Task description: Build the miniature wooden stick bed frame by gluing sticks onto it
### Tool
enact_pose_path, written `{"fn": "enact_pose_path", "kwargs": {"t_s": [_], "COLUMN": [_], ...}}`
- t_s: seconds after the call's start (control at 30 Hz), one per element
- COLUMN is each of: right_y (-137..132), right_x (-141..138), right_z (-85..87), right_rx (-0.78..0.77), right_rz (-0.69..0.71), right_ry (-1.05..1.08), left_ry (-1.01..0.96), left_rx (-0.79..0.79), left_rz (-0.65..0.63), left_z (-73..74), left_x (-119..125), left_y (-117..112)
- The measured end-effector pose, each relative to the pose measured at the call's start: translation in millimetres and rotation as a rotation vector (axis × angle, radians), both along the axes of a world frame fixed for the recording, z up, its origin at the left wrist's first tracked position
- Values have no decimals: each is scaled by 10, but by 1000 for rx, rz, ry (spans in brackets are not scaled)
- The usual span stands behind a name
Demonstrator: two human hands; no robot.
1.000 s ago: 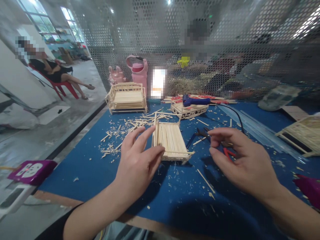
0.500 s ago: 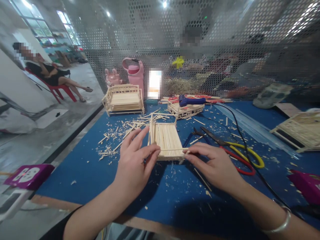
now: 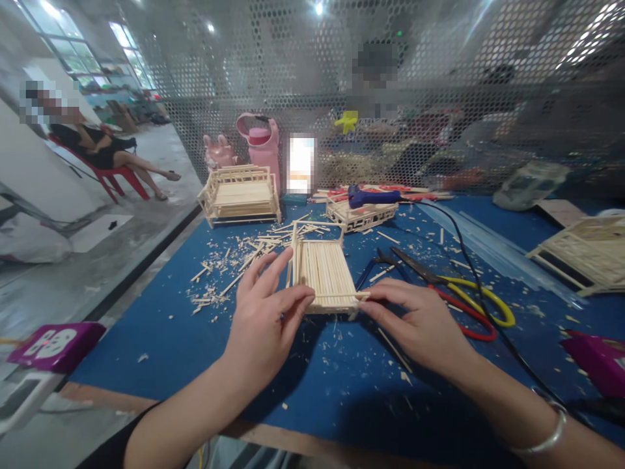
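A small wooden-stick frame [image 3: 326, 267] with a slatted bed and raised posts at its back stands on the blue tabletop in front of me. Across its near end lies a thin wooden stick [image 3: 340, 295], level and crosswise to the slats. My left hand [image 3: 266, 309] pinches the stick's left end between thumb and forefinger, its other fingers beside the frame's left side. At the stick's right end, my right hand [image 3: 415, 322] pinches it between thumb and fingertips. I cannot tell whether the stick touches the slats.
Scissors [image 3: 459, 296] with red and yellow handles lie right of the frame. Behind it, a blue glue gun [image 3: 374, 197] rests on another stick piece [image 3: 359, 216]. A finished stick bench [image 3: 241, 194] stands back left. Stick scraps [image 3: 234, 264] litter the blue table [image 3: 161, 332]. A person [image 3: 100, 140] sits far left.
The stick's right end has come down slightly, with both hands still pinching it. The frame has stayed in place; the view has shifted a little.
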State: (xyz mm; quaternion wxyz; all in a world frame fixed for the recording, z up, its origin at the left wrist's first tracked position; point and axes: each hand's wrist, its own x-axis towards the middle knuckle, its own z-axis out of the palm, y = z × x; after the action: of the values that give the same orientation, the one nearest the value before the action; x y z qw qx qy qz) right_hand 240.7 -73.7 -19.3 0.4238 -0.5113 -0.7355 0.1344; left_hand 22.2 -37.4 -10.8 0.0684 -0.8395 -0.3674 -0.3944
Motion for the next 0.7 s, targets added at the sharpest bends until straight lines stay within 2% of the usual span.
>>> {"fn": "enact_pose_path", "kwargs": {"t_s": [0.3,0.4,0.5,0.57,0.63,0.7], "right_y": [-10,-18,-68,-133,-201,-239], "right_x": [-13,13,83,128,138,97], "right_z": [-21,27,156,281,419,547], "right_rx": [-59,-16,25,20,47,127], "right_rz": [-58,-103,-274,-365,-403,-361], "right_ry": [46,131,159,91,-31,-183], "left_ry": [-3,-28,-140,-260,-358,-424], "left_rx": [37,11,-52,-107,-201,-357], "left_rz": [-13,-38,-46,17,103,131], "left_z": [-22,-1,19,4,-41,-105], "left_x": [19,2,-78,-152,-212,-232], "left_y": [16,-9,-64,-105,-138,-156]}}
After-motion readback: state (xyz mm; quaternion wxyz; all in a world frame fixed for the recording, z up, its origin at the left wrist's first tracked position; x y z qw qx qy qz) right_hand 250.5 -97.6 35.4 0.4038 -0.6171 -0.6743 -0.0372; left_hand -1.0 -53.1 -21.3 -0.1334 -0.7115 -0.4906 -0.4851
